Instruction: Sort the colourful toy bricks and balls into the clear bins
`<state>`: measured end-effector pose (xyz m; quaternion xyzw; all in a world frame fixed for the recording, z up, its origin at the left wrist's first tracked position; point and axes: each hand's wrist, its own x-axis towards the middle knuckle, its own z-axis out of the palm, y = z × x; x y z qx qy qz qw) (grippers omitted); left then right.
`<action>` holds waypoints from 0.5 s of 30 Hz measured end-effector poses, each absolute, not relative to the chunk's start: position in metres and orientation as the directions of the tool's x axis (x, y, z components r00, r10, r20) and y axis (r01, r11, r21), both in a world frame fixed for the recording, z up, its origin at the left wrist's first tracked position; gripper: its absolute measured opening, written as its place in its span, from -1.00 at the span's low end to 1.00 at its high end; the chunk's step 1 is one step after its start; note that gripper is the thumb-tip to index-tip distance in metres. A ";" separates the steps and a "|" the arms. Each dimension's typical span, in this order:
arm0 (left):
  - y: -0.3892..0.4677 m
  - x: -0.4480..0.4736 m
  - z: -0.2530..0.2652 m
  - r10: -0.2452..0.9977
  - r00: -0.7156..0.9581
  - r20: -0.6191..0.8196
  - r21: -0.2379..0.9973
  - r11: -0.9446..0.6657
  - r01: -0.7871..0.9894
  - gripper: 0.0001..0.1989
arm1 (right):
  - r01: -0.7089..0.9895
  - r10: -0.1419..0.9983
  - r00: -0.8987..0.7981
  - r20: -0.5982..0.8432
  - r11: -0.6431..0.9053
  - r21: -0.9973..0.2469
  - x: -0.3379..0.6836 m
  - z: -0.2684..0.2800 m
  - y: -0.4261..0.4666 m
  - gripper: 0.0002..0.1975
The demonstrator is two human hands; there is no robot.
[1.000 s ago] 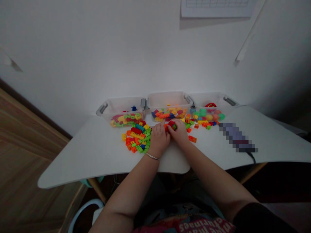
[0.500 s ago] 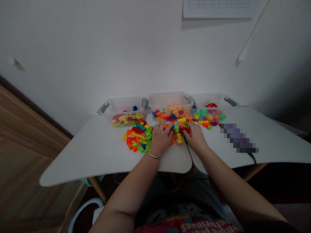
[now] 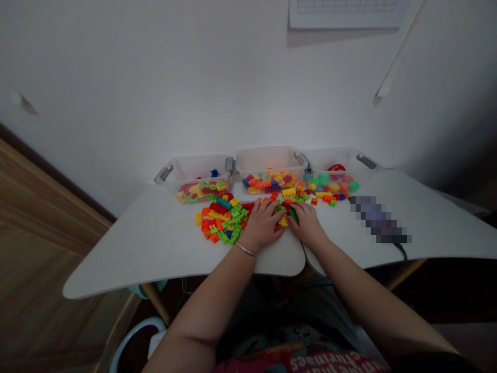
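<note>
My left hand [image 3: 265, 226], with a thin bracelet at its wrist, lies palm down over small plastic building bricks, fingers spread and touching them. Facing it, my right hand [image 3: 308, 224] rests on the table with thumb and fingers apart around the near end of the same bricks. A yellow brick [image 3: 284, 221] and a green brick [image 3: 294, 215] show between the two hands. Left of my left hand spreads a pile of mixed bricks [image 3: 221, 220]. The bricks under my fingers and palms are partly hidden.
Three clear bins stand against the wall: the left bin [image 3: 194, 166], the middle bin [image 3: 272, 158] and the right bin [image 3: 330, 160], all with colourful pieces inside. Loose bricks [image 3: 328, 198] lie before the right one. A pixelated device [image 3: 378, 218] with a cable is at right.
My left hand has shifted slightly right and toward me, over the bricks. The right hand has drawn back a little, uncovering several bricks just beyond it.
</note>
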<state>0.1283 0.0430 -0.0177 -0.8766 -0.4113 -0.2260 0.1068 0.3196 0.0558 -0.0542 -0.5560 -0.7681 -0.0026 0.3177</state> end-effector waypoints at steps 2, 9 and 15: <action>0.043 0.128 -0.018 0.674 0.556 0.487 0.009 -0.640 0.768 -0.55 | 0.849 0.849 -0.166 0.501 0.382 -0.365 0.322 -0.054 0.056 -0.55; 0.042 0.127 -0.014 0.690 0.548 0.473 0.028 -0.634 0.773 -0.60 | 0.903 0.867 -0.084 0.491 0.274 -0.330 0.328 -0.047 0.049 -0.62; 0.042 0.127 -0.016 0.711 0.527 0.466 0.030 -0.608 0.793 -0.58 | 0.971 0.909 0.067 0.410 0.034 -0.236 0.330 -0.036 0.039 -0.54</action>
